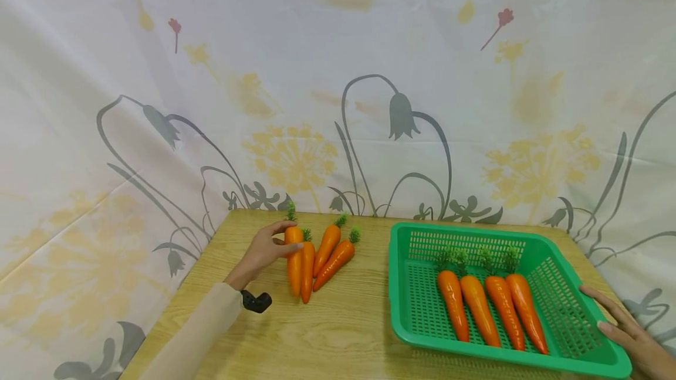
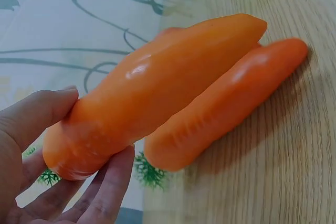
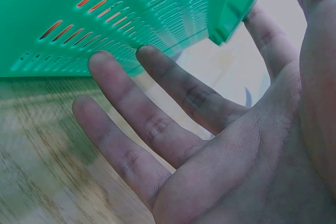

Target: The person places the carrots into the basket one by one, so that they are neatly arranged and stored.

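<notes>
My left hand point(image 1: 269, 248) pinches the thick top of an orange carrot point(image 1: 294, 257) between thumb and fingers. In the left wrist view this carrot point(image 2: 157, 82) slants across, its tip pointing up and right. Another carrot point(image 2: 231, 103) lies close beside it on the wood. Two more carrots point(image 1: 327, 246) with green tufts lie just right of these. At the far right, my right hand point(image 1: 628, 333) is at the right side of a green plastic basket point(image 1: 454, 228). In the right wrist view the fingers point(image 3: 152, 124) are extended, their tips near the slotted wall point(image 3: 105, 19).
Several carrots point(image 1: 477, 306) lie side by side inside the basket, green tufts toward its back wall. The wooden table point(image 1: 327, 333) ends against a white flower-printed cloth point(image 1: 296, 87) at the back and sides. A black wrist device point(image 1: 256, 302) sits on my left wrist.
</notes>
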{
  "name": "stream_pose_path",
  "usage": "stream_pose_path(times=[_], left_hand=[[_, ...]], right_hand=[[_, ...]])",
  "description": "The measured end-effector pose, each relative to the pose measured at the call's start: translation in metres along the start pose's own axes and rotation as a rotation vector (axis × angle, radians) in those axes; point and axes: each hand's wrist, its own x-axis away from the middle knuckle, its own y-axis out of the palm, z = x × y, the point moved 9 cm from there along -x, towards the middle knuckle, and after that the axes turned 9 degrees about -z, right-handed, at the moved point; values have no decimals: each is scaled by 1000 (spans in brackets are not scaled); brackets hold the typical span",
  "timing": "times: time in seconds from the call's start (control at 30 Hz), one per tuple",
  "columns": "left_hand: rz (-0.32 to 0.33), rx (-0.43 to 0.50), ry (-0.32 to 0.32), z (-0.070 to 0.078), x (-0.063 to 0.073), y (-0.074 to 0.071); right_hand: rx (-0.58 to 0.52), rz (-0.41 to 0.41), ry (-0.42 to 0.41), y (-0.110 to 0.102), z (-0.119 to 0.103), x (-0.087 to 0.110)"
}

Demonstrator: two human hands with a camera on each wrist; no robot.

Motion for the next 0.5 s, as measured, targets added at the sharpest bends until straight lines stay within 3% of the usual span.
stream_pose_path(times=[0.2, 0.5], left_hand=[[-24, 55, 16, 9, -2, 9], [-65, 53, 38, 25, -3, 25]], right_hand=[[-6, 4, -3, 0, -3, 0], [-17, 7, 24, 0, -2, 1]])
